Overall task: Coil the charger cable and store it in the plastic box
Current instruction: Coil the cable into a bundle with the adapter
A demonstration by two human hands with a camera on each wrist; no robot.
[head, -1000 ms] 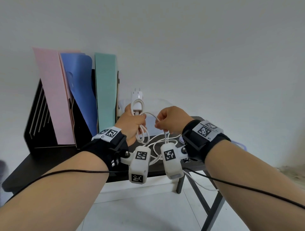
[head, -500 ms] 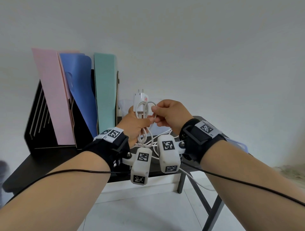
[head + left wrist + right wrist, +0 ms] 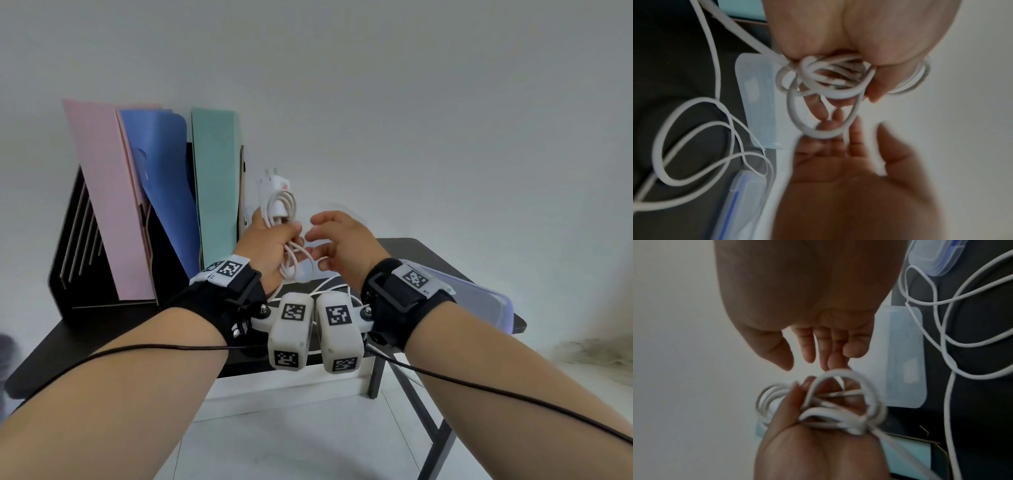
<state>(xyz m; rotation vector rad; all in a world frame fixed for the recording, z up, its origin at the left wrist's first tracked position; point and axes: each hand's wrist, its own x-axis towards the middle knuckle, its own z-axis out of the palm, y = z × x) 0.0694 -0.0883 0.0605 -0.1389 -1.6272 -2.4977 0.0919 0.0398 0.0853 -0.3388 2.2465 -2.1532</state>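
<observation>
The left hand (image 3: 270,246) was raised above the dark surface (image 3: 442,260), its fingers curled tight round several loops of the thin white charger cable (image 3: 281,209). The white plug-in charger block (image 3: 272,183) stood upright out of the top of that fist, prongs pointing up. More loops hung below the fist, and a loose length trailed down onto the surface.

The right hand (image 3: 342,243) hovered just to the right of the bundle, fingers relaxed and spread toward it, holding nothing. Whether its fingertips brushed the hanging loop I could not tell.

The clear plastic box with a blue-edged lid (image 3: 479,305) lay on the right part of the surface, behind the right wrist. A black file rack (image 3: 82,246) holding pink, blue and green folders stood at the far left.

From the head view the slack cable was mostly hidden behind the wrists. The left wrist view showed it plainly: cable (image 3: 694,146) sprawled in wide loose curves over the dark top, beside a pale translucent rectangular piece of plastic (image 3: 760,104) and the box edge (image 3: 742,194). It also showed the right hand (image 3: 849,170) palm-up and blurred, beneath the left hand's (image 3: 849,40) loops.

The right wrist view gave the right hand (image 3: 807,305) with straight fingers (image 3: 807,345) close above the coil (image 3: 838,402) gripped by the left hand (image 3: 818,443).
</observation>
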